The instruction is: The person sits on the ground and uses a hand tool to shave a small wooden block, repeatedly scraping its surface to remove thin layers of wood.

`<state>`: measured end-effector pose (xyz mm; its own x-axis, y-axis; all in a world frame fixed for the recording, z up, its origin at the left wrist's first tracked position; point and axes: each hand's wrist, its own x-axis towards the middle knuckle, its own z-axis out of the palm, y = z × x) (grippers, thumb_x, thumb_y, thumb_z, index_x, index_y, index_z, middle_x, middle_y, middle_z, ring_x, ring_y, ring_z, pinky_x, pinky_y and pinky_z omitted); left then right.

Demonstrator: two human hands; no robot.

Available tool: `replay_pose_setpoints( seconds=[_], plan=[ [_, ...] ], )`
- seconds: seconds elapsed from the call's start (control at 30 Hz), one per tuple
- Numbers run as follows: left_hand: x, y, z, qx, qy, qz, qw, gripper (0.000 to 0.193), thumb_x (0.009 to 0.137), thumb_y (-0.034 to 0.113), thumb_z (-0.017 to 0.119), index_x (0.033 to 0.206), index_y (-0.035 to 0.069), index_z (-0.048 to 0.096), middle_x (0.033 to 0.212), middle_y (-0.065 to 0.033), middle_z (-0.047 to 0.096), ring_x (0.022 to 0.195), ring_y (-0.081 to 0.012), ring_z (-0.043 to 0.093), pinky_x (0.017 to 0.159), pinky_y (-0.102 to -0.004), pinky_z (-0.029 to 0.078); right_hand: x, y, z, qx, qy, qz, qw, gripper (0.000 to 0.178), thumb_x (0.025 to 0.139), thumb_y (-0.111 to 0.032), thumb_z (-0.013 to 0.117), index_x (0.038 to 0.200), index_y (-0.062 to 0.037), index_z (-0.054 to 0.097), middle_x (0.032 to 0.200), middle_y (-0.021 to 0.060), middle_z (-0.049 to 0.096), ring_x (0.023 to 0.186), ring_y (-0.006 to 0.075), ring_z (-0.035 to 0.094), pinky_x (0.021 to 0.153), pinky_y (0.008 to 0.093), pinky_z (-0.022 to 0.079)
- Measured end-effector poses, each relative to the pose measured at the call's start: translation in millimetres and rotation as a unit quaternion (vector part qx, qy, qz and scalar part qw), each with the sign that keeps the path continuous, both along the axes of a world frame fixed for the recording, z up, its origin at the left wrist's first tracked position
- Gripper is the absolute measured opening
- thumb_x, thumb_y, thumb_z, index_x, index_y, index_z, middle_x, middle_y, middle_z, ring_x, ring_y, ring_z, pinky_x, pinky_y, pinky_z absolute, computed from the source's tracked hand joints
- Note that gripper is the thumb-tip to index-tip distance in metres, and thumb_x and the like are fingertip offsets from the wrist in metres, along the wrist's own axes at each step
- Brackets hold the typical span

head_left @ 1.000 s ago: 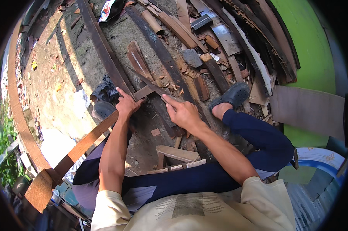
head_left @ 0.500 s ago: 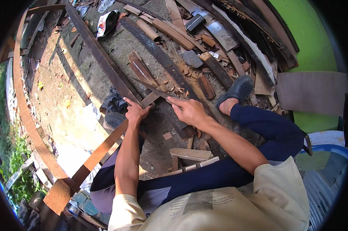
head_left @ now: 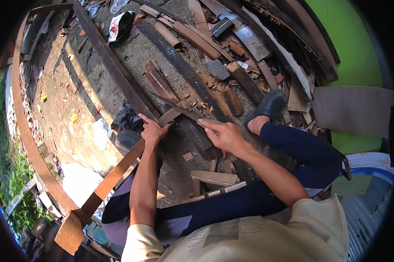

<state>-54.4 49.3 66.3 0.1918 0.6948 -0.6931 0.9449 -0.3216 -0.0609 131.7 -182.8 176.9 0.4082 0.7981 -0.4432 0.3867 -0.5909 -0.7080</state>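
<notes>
Writing first, and we have two printed things: the cream short-sleeved shirt (head_left: 288, 236) with rows of tiny text around one grey rectangle, and one white plastic packet (head_left: 115, 29) with coloured print, all too small for us to read.

We're outdoors on rough, bare ground (head_left: 59, 98), sunlit at the left and shaded ahead of us, with leafy green plants (head_left: 21, 181) at the left rim and one smooth bright-green panel (head_left: 352, 65) at the right.

Now the work! The brown wooden frame (head_left: 115, 175) slants across our left side, two long rails joined by a crosspiece, its near corner right between our feet. Our left hand (head_left: 153, 130) grips that corner, forefinger and thumb spread either side of the crosspiece; how the other fingers sit, we cannot tell. Our right hand (head_left: 226, 136) is closed around the handle of one long, tapering dark blade (head_left: 190, 114), forefinger laid along it. The blade crosses the crosspiece's projecting end; whether it touches, we can't tell.

Counting on: two dark perforated rubber clogs (head_left: 270, 105), one rounded grey stone (head_left: 218, 70), one brown tube (head_left: 167, 35), one crumpled black plastic bag (head_left: 127, 117).
</notes>
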Motion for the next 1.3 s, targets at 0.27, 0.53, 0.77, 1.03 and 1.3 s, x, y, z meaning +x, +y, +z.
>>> replay_pose_setpoints(
  seconds=[0.27, 0.53, 0.77, 1.03, 1.3],
  plan=[
    [-8.5, 6.9, 1.5, -0.008, 0.016, 0.006, 1.000, 0.148, 0.079, 0.070, 0.077, 0.156, -0.012, -0.020, 0.136, -0.0331, 0.060, 0.118, -0.0425, 0.067, 0.100, -0.0494, 0.054, -29.3, -45.1, 76.4, -0.031, -0.008, 0.014, 0.999, 0.047, 0.098, -0.018, 0.064, 0.144, -0.0218, 0.062, 0.099, 0.0232, 0.075, 0.082, 0.0385, 0.074, 0.074, 0.0441, 0.061],
    [1.9, 4.0, -0.4, -0.011, 0.009, 0.002, 1.000, 0.150, 0.077, 0.068, 0.080, 0.157, -0.008, -0.022, 0.136, -0.0307, 0.059, 0.114, -0.0417, 0.068, 0.097, -0.0499, 0.054, -10.9, 17.4, -18.2, 0.044, -0.030, -0.013, 0.998, 0.038, 0.099, -0.022, 0.062, 0.137, -0.0251, 0.068, 0.101, 0.0219, 0.075, 0.089, 0.0444, 0.071, 0.078, 0.0497, 0.059],
    [-6.9, 11.6, 4.3, -0.024, 0.012, 0.025, 0.999, 0.156, 0.072, 0.074, 0.080, 0.158, -0.007, -0.022, 0.134, -0.0304, 0.062, 0.117, -0.0394, 0.068, 0.099, -0.0464, 0.055, -35.3, -25.7, 47.8, 0.022, -0.050, 0.028, 0.998, 0.044, 0.098, -0.018, 0.062, 0.142, -0.0246, 0.064, 0.090, 0.0219, 0.074, 0.079, 0.0424, 0.072, 0.071, 0.0500, 0.058],
    [11.0, 6.3, 11.3, -0.032, 0.008, 0.024, 0.999, 0.155, 0.072, 0.073, 0.081, 0.158, -0.006, -0.021, 0.136, -0.0297, 0.061, 0.118, -0.0390, 0.068, 0.100, -0.0463, 0.054, 1.1, 19.8, -5.0, 0.026, -0.008, 0.017, 0.999, 0.035, 0.100, -0.020, 0.061, 0.134, -0.0174, 0.069, 0.105, 0.0188, 0.074, 0.082, 0.0430, 0.071, 0.074, 0.0460, 0.059],
    [-7.7, 9.6, 5.4, -0.035, 0.021, 0.052, 0.998, 0.156, 0.070, 0.068, 0.085, 0.159, -0.004, -0.021, 0.137, -0.0291, 0.061, 0.119, -0.0391, 0.067, 0.101, -0.0473, 0.053, -25.7, -73.1, 83.2, -0.002, -0.032, 0.025, 0.999, 0.043, 0.099, -0.016, 0.062, 0.142, -0.0213, 0.064, 0.101, 0.0245, 0.074, 0.086, 0.0440, 0.071, 0.075, 0.0495, 0.058]
  ],
)
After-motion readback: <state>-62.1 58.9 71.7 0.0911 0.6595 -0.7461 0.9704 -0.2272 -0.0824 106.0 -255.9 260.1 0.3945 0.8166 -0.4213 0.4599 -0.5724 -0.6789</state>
